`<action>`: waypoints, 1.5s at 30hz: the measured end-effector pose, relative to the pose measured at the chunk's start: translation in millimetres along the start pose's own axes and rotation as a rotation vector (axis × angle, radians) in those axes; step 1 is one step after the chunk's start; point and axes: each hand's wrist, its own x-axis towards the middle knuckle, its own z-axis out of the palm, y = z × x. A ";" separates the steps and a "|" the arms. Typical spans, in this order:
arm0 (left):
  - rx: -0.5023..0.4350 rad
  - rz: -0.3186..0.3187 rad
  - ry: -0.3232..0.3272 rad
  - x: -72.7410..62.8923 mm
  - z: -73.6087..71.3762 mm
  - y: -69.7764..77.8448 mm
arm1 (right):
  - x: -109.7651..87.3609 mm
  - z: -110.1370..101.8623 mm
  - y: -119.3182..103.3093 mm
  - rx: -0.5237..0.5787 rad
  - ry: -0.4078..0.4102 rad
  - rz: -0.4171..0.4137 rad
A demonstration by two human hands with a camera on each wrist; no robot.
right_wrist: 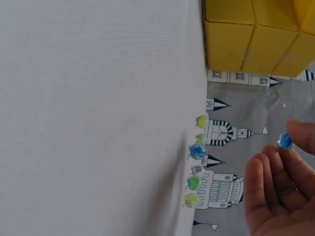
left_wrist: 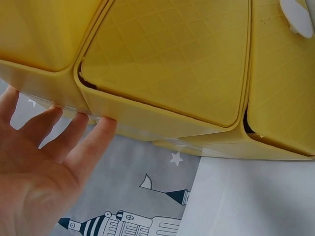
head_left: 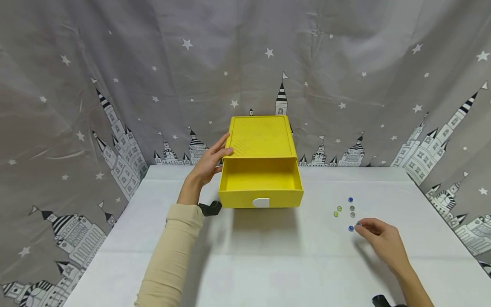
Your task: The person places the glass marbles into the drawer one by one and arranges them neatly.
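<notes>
A yellow box (head_left: 261, 138) stands on the table with its drawer (head_left: 238, 199) pulled out toward me; a white handle (head_left: 261, 202) sits on the drawer front. My left hand (head_left: 209, 164) rests on the box's left side, thumb at the top edge, and in the left wrist view its extended fingers (left_wrist: 101, 140) touch the box wall. To the right of the box, my right hand (head_left: 385, 243) pinches a blue-and-clear marble (right_wrist: 285, 141) between thumb and fingertips. Close beside that hand lies a blue marble (head_left: 350, 228).
Several more marbles lie in a loose group, among them a blue marble (head_left: 350, 199), a yellow-green marble (head_left: 336, 214) and a greyish marble (head_left: 352, 214). A white cloth (head_left: 264, 277) covers the table. Behind it hangs a grey curtain (head_left: 215, 72) with castles and stars.
</notes>
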 end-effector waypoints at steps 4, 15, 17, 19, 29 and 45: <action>0.002 0.005 -0.002 0.4 -0.8 1.0 | 0.8 1.2 -9.0 -0.008 0.007 -0.008; 0.000 0.024 0.006 2.4 2.3 2.0 | -0.2 0.2 -23.3 0.018 0.005 -0.029; -0.001 0.022 0.007 3.0 6.4 0.9 | -2.0 -3.1 -25.6 0.018 0.010 -0.039; -0.001 0.015 0.005 3.9 10.9 -0.5 | -3.8 -7.0 -28.4 0.017 0.023 -0.048; 0.000 0.000 0.036 2.5 9.7 -3.2 | -3.4 -6.9 -52.2 0.056 0.037 -0.107; -0.045 -0.024 -0.027 -1.1 2.9 4.2 | -3.1 -0.3 -92.2 0.104 0.022 -0.218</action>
